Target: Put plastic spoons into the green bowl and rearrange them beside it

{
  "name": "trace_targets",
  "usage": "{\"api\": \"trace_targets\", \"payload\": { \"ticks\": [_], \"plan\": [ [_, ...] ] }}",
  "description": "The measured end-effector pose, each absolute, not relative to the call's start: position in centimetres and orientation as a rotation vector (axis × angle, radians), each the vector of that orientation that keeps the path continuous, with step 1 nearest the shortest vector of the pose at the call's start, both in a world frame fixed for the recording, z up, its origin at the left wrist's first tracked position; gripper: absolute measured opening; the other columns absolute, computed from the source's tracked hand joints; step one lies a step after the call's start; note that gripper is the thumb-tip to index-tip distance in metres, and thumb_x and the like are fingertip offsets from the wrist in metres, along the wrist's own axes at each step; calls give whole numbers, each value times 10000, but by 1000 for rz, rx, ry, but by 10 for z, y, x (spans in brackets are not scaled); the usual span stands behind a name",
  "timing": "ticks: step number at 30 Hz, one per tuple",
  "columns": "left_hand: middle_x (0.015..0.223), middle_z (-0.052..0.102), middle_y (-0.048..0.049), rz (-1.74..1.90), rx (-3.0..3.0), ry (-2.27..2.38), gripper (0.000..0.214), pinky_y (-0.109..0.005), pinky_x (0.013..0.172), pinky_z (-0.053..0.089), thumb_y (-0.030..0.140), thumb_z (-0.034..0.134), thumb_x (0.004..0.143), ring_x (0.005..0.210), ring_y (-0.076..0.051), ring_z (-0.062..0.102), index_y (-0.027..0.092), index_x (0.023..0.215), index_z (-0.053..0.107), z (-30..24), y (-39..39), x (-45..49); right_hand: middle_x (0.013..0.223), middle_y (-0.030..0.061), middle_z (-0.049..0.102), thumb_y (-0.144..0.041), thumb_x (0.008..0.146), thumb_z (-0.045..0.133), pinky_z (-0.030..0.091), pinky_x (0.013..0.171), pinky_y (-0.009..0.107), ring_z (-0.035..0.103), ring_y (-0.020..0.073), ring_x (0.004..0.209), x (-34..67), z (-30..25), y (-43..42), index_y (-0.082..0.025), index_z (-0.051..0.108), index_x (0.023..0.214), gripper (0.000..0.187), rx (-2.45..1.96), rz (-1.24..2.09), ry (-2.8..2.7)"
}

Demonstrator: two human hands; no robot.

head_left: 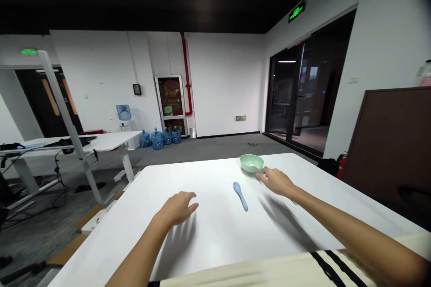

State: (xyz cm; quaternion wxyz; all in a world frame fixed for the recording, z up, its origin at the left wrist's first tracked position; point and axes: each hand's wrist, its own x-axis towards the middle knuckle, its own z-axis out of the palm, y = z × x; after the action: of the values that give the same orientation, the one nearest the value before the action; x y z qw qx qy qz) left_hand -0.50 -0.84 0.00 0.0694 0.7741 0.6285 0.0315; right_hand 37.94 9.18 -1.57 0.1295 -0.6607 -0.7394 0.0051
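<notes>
A bare, slender left forearm (143, 251) rises from the lower edge of the view and slants forward and to the right, ending in an ungloved left hand (178, 208). Its fingers reach forward and inward, loosely bent, with the thumb standing apart below them and a clear gap between. The long, bare right forearm (340, 224) comes in from the lower right corner, stretched forward and to the left. The ungloved right hand (279, 181) is farther out than the left, back of the hand upward, fingers curled, thumb and forefinger pointing inward, their grip hard to judge
</notes>
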Motion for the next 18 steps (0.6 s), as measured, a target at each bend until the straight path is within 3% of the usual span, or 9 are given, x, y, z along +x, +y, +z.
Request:
{"api": "trace_targets", "payload": {
  "ticks": [8, 18],
  "plan": [
    [1311, 622, -104, 85, 2323, 1890, 539, -422, 953, 456, 536, 392, 897, 1189, -309, 570, 246, 1317, 568, -1, -5, -6, 1065, 145, 685, -555, 931, 354, 403, 703, 298, 639, 267, 936, 376, 10, 133, -170, 621, 1121, 506, -1971, -78, -2084],
    [1305, 624, -111, 84, 2302, 1899, 541, -423, 948, 458, 516, 381, 907, 1187, -306, 573, 230, 1330, 560, 3, -4, -5, 1085, 201, 675, -559, 919, 371, 462, 757, 351, 650, 298, 975, 377, 13, 187, -136, 693, 1017, 541, -2196, 12, -2045]
  ]
}}
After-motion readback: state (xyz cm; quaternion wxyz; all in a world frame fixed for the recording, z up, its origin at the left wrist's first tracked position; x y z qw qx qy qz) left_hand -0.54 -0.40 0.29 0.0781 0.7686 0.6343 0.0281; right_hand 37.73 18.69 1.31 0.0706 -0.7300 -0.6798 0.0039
